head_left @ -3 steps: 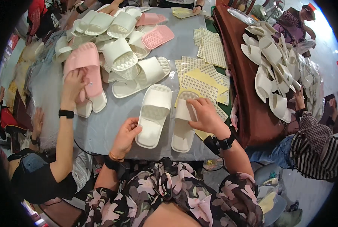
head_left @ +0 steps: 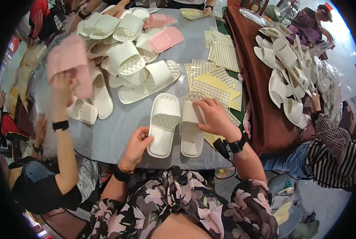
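Two white slippers lie side by side in front of me, toes pointing away. My left hand (head_left: pixel 137 146) pinches the outer edge of the left white slipper (head_left: pixel 160 142) between thumb and fingers. My right hand (head_left: pixel 217 117) grips the right white slipper (head_left: pixel 192 141) by the side of its strap, fingers over the top and thumb lower down. A small dark mark shows on the right slipper's heel. To my right hand's far side lie yellow and white sticker sheets (head_left: pixel 213 88) in an overlapping spread. Another white slipper (head_left: pixel 156 77) rests just beyond the pair.
A heap of white slippers (head_left: pixel 124 55) covers the far left of the grey table (head_left: pixel 122 127). At left, a co-worker's hand (head_left: pixel 64 85) holds pink slippers (head_left: pixel 70 63), blurred. More white slippers (head_left: pixel 285 55) are piled on the brown surface (head_left: pixel 261 119) at right. A dark cable device hangs by my right wrist.
The two white slippers have come closer together, the left one shifting slightly right. The co-worker's hand has swung the pink slippers leftward, uncovering white slippers beneath.
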Tool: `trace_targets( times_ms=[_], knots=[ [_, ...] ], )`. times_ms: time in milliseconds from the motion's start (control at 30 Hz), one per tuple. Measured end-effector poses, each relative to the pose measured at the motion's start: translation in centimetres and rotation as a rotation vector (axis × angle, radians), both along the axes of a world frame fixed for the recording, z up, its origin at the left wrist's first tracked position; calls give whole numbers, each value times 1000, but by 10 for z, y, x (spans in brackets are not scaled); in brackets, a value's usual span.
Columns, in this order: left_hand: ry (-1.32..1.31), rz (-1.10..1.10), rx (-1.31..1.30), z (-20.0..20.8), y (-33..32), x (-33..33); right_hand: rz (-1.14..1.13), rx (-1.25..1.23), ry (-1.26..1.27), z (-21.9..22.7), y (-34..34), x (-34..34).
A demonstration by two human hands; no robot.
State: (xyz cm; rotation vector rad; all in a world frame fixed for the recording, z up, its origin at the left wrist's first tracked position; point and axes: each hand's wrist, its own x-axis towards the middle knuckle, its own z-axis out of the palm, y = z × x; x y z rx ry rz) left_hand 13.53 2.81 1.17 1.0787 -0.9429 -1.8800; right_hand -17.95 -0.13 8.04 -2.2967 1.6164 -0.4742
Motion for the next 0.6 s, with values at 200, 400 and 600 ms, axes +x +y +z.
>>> trace_targets(
  times_ms=[200, 400, 600],
  knots=[
    [-284, -165, 43, -5, 18, -12, 80, 28, 24, -20, -17, 0],
    [-681, -228, -230, 3, 14, -20, 74, 87, -42, -21, -17, 1],
    [-974, -237, -636, 13, 7, -38, 62, 79, -175, -21, -5, -16]
  ],
)
